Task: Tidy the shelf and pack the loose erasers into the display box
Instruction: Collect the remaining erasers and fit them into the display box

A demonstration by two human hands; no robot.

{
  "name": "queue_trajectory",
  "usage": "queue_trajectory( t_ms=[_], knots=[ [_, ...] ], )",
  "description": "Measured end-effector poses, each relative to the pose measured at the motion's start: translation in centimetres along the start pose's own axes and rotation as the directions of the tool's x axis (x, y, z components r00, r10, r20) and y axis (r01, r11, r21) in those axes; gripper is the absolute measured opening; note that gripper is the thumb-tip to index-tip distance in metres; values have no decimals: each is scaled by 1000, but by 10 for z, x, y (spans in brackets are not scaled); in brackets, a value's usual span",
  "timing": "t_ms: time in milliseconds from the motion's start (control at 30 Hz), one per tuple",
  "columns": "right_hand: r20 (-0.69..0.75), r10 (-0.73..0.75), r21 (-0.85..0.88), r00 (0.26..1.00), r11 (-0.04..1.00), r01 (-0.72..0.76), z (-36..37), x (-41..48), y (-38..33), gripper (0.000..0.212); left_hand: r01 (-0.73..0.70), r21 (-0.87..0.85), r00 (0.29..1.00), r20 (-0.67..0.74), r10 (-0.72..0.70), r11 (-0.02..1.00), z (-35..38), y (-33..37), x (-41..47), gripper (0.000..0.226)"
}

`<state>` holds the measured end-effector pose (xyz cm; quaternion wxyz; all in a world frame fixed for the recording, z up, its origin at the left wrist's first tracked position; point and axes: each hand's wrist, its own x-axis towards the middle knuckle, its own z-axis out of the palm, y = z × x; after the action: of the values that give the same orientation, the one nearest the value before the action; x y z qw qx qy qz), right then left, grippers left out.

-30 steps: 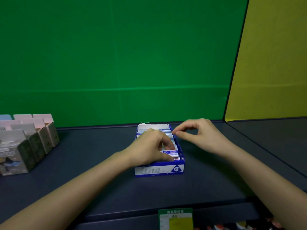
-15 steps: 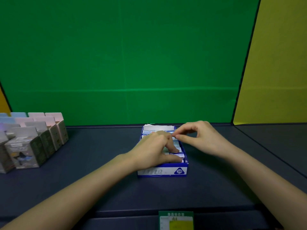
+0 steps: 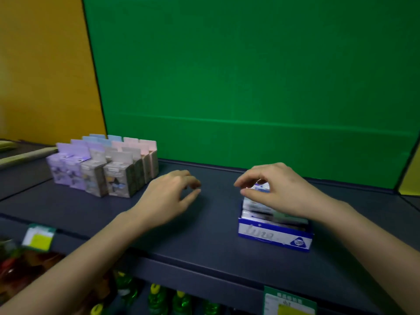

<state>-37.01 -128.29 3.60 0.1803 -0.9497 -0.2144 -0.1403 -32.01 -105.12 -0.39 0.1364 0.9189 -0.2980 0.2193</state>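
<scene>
A blue and white display box [image 3: 273, 236] stands on the dark shelf [image 3: 204, 235], right of centre, with erasers [image 3: 256, 209] packed inside; the picture is blurred. My right hand [image 3: 279, 189] hovers over the box's far end, fingers curled and slightly apart, fingertips touching the top of the rear erasers. My left hand [image 3: 169, 198] is off the box, to its left, above the bare shelf between the box and the cartons. Its fingers are loosely curled and hold nothing.
A group of several small pastel cartons [image 3: 106, 167] stands at the left back of the shelf. Green [image 3: 250, 87] and yellow [image 3: 45, 76] panels form the back wall. Price tags [image 3: 39, 237] hang on the shelf's front edge, with bottles [image 3: 156, 296] on the shelf below.
My left hand has left the box and moved left over the shelf. The view has swung left, so the box now sits at the right. My right hand stays over the box.
</scene>
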Motion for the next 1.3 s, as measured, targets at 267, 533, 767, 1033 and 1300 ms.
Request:
queue_trajectory(
  t_ms=[267,533,767,1033,1300],
  knots=[
    [77,-119,-84,990,989,125,50,54,-69,20,158,9,987,-35,-158,987,-35,-76,-62,47],
    [74,-175,22,982,985,174,125,115,-180,19,276,37,961,-15,-276,960,-87,-192,-148,53],
    [39,-220,126,975,969,214,189,184,-280,19,356,54,934,-7,-356,933,-135,-292,-211,40],
    [71,-224,168,972,963,210,257,286,-356,17,448,72,894,-64,-444,891,-163,-409,-250,63],
    [101,-254,119,962,963,241,308,403,-408,20,467,37,880,-116,-461,883,-176,-529,-234,31]
  ],
)
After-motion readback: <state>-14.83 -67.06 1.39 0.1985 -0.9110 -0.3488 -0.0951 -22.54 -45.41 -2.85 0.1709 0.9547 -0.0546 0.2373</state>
